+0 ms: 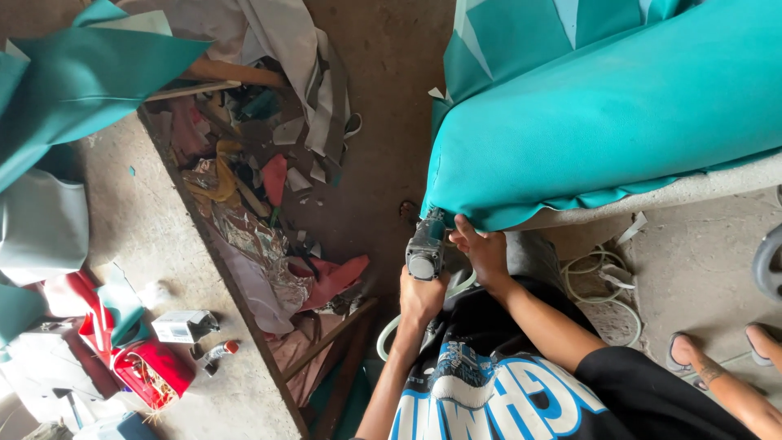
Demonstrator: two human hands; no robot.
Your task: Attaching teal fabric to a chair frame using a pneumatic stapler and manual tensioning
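A grey, grimy pneumatic staple gun [425, 251] is gripped by the left hand [420, 295], whose fingers are closed fully round its body, the nose pressed against the lower edge of a teal fabric-covered cushion [603, 114]. At three o'clock of the gun, the right hand [482, 251] is half curled, its fingertips pinching the folded teal fabric hem just beside the gun's nose. A pale coiled air hose [599, 281] lies on the concrete floor at four o'clock.
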